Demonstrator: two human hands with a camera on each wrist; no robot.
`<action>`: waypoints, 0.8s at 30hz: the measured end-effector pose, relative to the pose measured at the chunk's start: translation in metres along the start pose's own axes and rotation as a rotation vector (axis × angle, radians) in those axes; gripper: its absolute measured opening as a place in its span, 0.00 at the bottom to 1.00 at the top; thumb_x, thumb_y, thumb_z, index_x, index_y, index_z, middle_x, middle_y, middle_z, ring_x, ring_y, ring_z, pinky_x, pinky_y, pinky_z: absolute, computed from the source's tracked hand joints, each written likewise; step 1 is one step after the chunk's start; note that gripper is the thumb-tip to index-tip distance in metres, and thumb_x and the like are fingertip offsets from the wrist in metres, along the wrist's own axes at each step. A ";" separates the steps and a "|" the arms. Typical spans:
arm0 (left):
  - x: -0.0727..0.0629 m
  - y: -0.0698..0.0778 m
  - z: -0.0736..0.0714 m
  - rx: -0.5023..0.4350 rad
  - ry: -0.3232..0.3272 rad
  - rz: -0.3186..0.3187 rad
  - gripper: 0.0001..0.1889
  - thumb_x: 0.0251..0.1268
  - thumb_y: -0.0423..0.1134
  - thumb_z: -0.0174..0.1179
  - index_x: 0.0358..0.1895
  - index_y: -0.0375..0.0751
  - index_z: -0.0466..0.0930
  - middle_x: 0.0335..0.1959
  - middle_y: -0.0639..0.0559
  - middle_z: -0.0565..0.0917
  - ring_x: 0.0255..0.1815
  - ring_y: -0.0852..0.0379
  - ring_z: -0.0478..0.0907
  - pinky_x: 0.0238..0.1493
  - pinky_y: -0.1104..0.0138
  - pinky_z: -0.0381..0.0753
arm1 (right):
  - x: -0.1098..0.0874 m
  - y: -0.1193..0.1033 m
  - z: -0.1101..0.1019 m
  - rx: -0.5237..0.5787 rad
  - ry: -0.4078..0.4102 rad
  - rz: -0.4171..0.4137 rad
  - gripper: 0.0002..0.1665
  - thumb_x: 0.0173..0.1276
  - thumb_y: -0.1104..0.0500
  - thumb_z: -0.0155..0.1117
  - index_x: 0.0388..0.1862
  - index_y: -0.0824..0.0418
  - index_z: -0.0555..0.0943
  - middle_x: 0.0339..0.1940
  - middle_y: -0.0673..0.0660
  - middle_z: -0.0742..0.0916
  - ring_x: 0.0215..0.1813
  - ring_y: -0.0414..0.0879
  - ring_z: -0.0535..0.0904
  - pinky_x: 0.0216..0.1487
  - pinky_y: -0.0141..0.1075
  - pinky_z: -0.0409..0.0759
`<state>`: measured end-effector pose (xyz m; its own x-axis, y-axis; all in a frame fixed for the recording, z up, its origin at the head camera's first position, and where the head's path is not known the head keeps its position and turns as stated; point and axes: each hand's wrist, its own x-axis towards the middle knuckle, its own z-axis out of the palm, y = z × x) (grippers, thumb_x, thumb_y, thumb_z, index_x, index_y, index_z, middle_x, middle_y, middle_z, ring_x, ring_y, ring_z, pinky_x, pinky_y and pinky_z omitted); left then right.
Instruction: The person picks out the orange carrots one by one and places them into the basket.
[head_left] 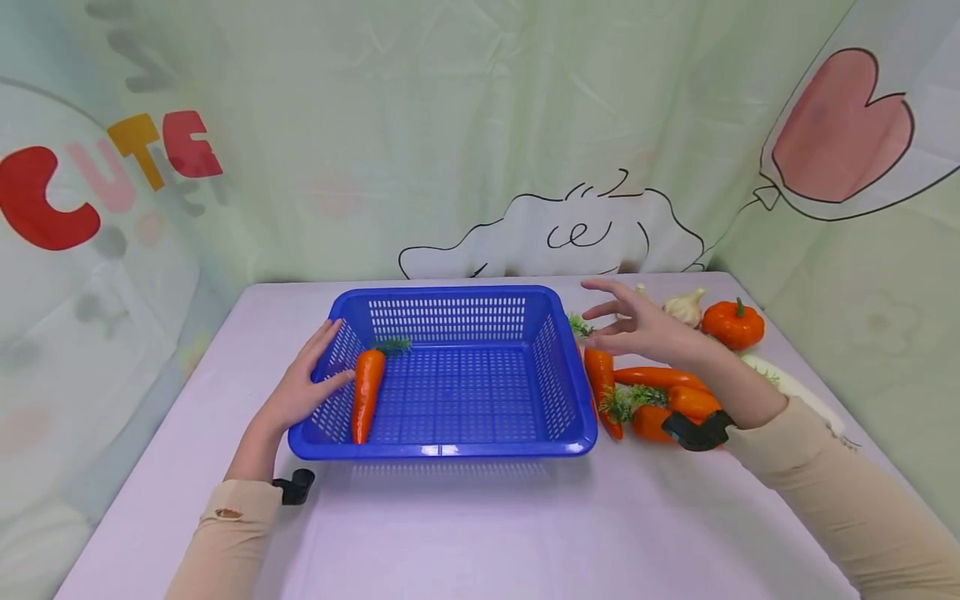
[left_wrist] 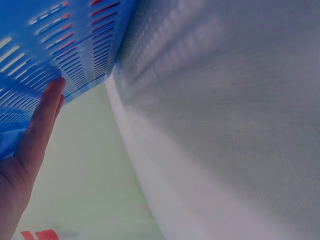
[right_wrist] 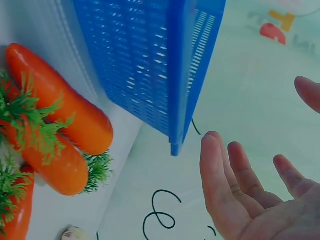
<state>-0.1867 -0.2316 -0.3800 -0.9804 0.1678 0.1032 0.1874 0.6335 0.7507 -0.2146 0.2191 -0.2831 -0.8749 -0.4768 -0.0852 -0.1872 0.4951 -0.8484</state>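
Basket (head_left: 480, 451), rect. perf. plastic, holds glossy carrot (head_left: 367, 392).

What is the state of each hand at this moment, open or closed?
Left hand: open, at the left side of the blue basket.
Right hand: open, holding nothing, near the basket's right side.

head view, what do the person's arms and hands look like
The left hand and right hand are ungloved. The left sleeve and right sleeve are beige, the left with a small hole-like mark near its cuff. A black device sits at each wrist.
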 end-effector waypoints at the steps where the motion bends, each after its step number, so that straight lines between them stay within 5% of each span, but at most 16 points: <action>1: 0.000 0.000 0.000 0.001 0.001 0.000 0.40 0.60 0.46 0.56 0.73 0.54 0.43 0.74 0.45 0.41 0.71 0.38 0.40 0.57 0.33 0.51 | 0.000 0.001 -0.001 -0.001 0.003 0.003 0.48 0.62 0.59 0.62 0.73 0.53 0.46 0.60 0.70 0.69 0.54 0.62 0.74 0.47 0.49 0.79; 24: -0.001 0.001 0.000 0.000 0.007 0.006 0.40 0.60 0.45 0.56 0.73 0.52 0.44 0.74 0.44 0.42 0.71 0.38 0.40 0.58 0.33 0.50 | 0.014 0.045 0.005 0.022 0.015 0.065 0.47 0.62 0.64 0.62 0.73 0.55 0.47 0.61 0.74 0.65 0.54 0.65 0.73 0.47 0.52 0.77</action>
<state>-0.1859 -0.2306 -0.3791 -0.9797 0.1662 0.1123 0.1932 0.6321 0.7504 -0.2333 0.2307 -0.3247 -0.8914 -0.4332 -0.1331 -0.1199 0.5085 -0.8527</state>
